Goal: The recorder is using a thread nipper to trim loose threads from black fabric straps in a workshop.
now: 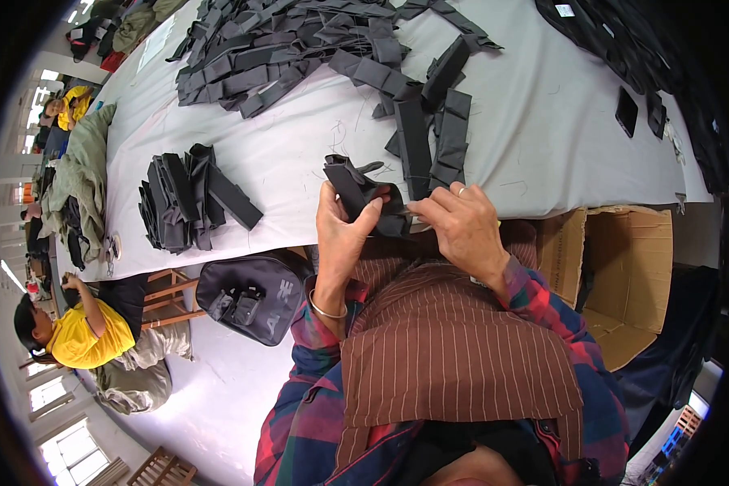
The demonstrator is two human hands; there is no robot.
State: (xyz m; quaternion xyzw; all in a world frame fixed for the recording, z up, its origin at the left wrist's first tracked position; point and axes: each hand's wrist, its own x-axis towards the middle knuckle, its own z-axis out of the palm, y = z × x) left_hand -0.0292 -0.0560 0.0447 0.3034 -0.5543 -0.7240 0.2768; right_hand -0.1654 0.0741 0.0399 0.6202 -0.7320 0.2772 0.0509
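At the table's near edge, my left hand (342,235) is closed around a folded black fabric piece (351,188), its thumb pressing on the near side. The cloth bends into a loop toward the right. My right hand (468,225) is closed in a pinch at that loop's right end. What lies between its fingertips is too small to make out. Just beyond both hands, dark fabric strips (413,150) hang toward the edge from a large heap of similar pieces (292,49). To the left lies a stack of folded black pieces (188,198).
A pale cloth covers the table (292,138), with loose threads on it. A phone (626,112) and black garments (603,36) lie at right. Below the edge stand an open cardboard box (624,275) and a black bag (251,296). A person in yellow (97,336) sits at left.
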